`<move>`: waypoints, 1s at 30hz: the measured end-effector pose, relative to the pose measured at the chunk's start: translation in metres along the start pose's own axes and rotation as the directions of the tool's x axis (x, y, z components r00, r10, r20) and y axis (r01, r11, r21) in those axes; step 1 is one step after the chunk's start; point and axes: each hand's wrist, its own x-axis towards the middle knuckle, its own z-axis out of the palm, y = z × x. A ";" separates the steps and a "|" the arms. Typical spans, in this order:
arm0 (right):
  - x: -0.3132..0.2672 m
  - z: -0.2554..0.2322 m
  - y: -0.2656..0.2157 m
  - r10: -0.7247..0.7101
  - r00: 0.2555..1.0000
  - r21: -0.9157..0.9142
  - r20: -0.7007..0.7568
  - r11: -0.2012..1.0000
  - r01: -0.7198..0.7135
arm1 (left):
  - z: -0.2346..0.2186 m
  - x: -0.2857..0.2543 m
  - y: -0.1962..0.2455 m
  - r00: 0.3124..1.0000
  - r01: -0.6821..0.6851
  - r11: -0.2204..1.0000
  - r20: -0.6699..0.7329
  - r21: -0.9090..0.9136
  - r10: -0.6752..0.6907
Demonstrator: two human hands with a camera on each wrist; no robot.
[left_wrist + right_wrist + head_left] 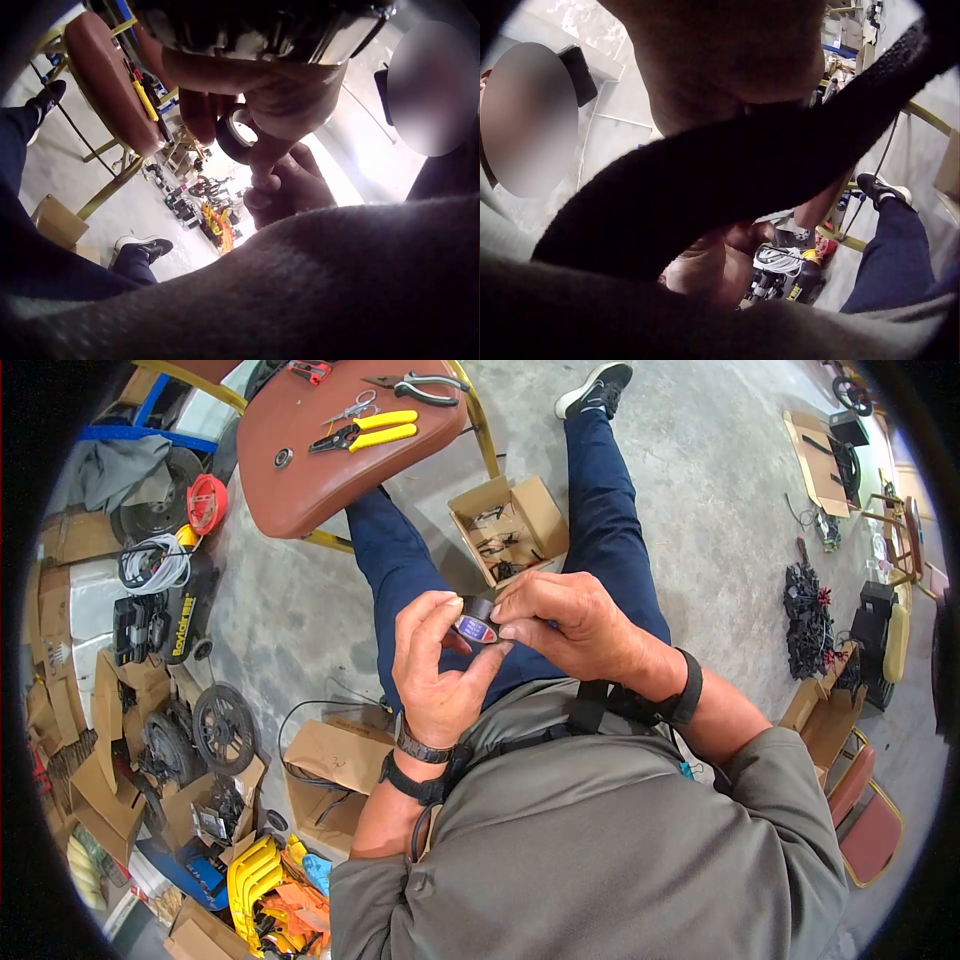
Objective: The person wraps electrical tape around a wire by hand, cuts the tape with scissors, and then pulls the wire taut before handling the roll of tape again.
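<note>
A small roll of black electrical tape (477, 628) with a blue and red label inside its core is held up in front of the lap. My left hand (436, 678) grips it from the left between fingers and thumb. On the other side my right hand (570, 622) pinches the roll's edge with thumb and fingertips. The left wrist view shows the dark ring of the tape (227, 142) among the left fingers, the right hand (296, 191) close beside it. The right wrist view has the tape hidden behind a black strap (705, 187).
On a brown chair seat (330, 490) lie yellow-handled wire strippers (385, 430), scissors (358, 407), pliers (425, 390), a red cutter (311, 370) and a metal ring (284, 458). An open cardboard box (543, 515) with small parts stands between the legs. Boxes and wheels (224, 728) crowd the left.
</note>
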 end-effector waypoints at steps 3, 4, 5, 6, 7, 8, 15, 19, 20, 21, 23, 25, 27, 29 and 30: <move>0.000 -0.001 0.000 -0.003 1.000 0.003 0.012 1.000 0.003 | 0.002 0.001 0.000 0.999 0.002 1.000 -0.033 -0.006 -0.003; 0.000 -0.002 0.000 -0.008 1.000 0.004 0.016 1.000 0.008 | 0.002 0.002 0.000 0.999 0.009 1.000 -0.034 -0.011 -0.009; 0.000 -0.002 0.000 -0.014 1.000 0.006 0.020 1.000 0.014 | 0.002 0.002 0.000 0.999 0.015 1.000 -0.034 -0.017 -0.016; 0.000 -0.002 -0.002 0.019 1.000 0.001 0.015 1.000 -0.019 | 0.002 0.002 0.001 0.999 0.013 1.000 -0.035 -0.016 -0.014; 0.000 -0.001 -0.006 0.051 0.999 -0.004 0.009 0.999 -0.051 | 0.002 0.002 0.001 0.999 0.011 1.000 -0.036 -0.014 -0.011; 0.000 -0.001 -0.007 0.083 0.997 -0.008 0.003 0.996 -0.083 | 0.001 0.002 0.001 0.999 0.009 1.000 -0.036 -0.012 -0.009; -0.001 0.000 0.001 -0.028 0.999 -0.012 0.018 1.000 0.028 | 0.001 0.001 0.001 0.999 0.022 1.000 -0.030 -0.004 -0.023; -0.001 -0.001 0.001 -0.021 0.999 -0.018 0.027 1.000 0.022 | 0.002 0.002 0.000 0.999 0.031 0.999 -0.035 -0.023 -0.032; -0.001 -0.001 0.001 -0.020 1.000 -0.023 0.023 1.000 0.021 | 0.003 0.001 0.000 0.999 0.037 0.999 -0.036 -0.029 -0.038; -0.001 -0.002 -0.002 0.042 0.999 -0.029 0.020 0.999 -0.041 | 0.003 0.002 0.000 0.998 0.038 0.999 -0.042 -0.029 -0.039; -0.001 -0.003 -0.011 0.165 0.986 -0.042 0.014 0.986 -0.164 | 0.002 0.002 0.001 0.998 0.042 0.999 -0.052 -0.030 -0.043; -0.001 -0.002 -0.004 0.072 0.997 -0.078 -0.017 0.994 -0.073 | 0.000 0.004 0.003 0.998 0.053 0.998 -0.042 0.017 -0.052; 0.000 -0.004 -0.001 0.012 1.000 -0.120 -0.020 0.993 -0.014 | -0.004 0.006 0.006 0.999 0.051 0.995 0.007 0.087 -0.052; 0.001 -0.009 -0.002 -0.014 1.000 -0.167 0.002 0.986 0.014 | -0.010 0.006 0.008 0.994 0.031 0.984 0.095 0.178 -0.048; 0.000 -0.010 0.000 -0.007 1.000 -0.155 0.017 0.988 0.010 | -0.011 0.005 0.008 0.992 0.029 0.983 0.117 0.181 -0.051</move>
